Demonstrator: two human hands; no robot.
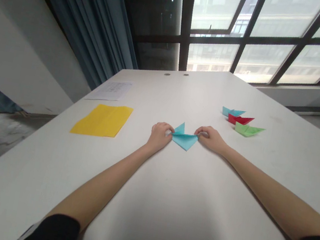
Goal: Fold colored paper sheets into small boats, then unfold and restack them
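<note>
A light blue folded paper (185, 140) lies near the middle of the white table, with one pointed flap standing up at its back left. My left hand (160, 135) pinches its left corner between thumb and fingers. On the opposite side, my right hand (210, 138) grips the right corner in the same way. The paper is partly opened out, its front point facing me. To the right sit three folded paper boats in a slanting row: a blue boat (229, 112), a red boat (239, 120) and a green boat (248, 130).
Yellow paper (103, 120) lies flat on the left of the table (140, 198). Behind it is a white printed sheet (109, 90) at the left edge. Two round holes show near the far edge. A blue curtain (88, 14) and windows stand beyond.
</note>
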